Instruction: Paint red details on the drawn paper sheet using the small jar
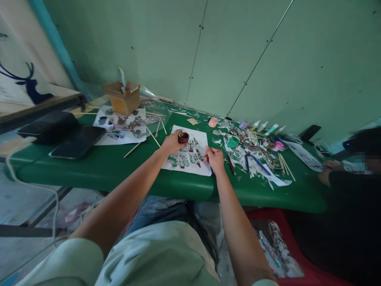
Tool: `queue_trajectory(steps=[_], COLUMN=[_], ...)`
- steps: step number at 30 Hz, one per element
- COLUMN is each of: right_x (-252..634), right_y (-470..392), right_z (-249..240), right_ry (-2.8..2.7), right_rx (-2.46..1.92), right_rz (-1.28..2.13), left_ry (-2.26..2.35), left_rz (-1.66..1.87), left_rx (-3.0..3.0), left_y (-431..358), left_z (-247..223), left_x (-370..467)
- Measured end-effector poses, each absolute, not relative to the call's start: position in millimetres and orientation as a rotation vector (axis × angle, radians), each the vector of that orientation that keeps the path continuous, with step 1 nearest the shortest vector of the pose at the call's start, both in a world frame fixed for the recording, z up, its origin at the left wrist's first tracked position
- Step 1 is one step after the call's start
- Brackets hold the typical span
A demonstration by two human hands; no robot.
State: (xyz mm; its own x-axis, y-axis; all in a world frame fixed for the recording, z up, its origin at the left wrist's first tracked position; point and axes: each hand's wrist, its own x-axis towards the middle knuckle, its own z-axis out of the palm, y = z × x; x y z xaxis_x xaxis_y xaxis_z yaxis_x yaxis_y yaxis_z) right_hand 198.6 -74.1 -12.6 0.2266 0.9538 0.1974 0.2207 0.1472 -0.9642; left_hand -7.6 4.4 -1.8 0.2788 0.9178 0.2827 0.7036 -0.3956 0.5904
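Observation:
A white sheet (201, 136) lies on the green-covered table (184, 186), with red, green and white patterned pieces (183, 159) on it. My left hand (172, 143) is closed round a small dark red jar (183, 138) with an open top, held over the sheet's left part. At the sheet's right edge, my right hand (214, 159) pinches a thin reddish tool (218, 151), perhaps a brush; its tip is too small to make out.
Paper scraps, sticks, tubes and a green pot (233, 142) crowd the right side. On the left are a cardboard box (125, 99), another sheet (101, 137), sticks and a dark tablet-like object (77, 142). A person (354, 190) sits at far right; a green wall (238, 51) stands behind.

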Motion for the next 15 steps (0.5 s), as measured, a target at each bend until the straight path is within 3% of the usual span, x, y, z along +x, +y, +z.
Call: queue_trajectory(steps=[15], right_x=[198.5], right_y=[-73.8], right_z=[-13.0], right_ry=[-1.247], right_rx=[-1.331], right_rz=[0.795], left_ry=[1.473], left_rz=[0.839], left_rx=[2.214], left_y=[4.2], left_z=[-1.2], left_x=[-7.6])
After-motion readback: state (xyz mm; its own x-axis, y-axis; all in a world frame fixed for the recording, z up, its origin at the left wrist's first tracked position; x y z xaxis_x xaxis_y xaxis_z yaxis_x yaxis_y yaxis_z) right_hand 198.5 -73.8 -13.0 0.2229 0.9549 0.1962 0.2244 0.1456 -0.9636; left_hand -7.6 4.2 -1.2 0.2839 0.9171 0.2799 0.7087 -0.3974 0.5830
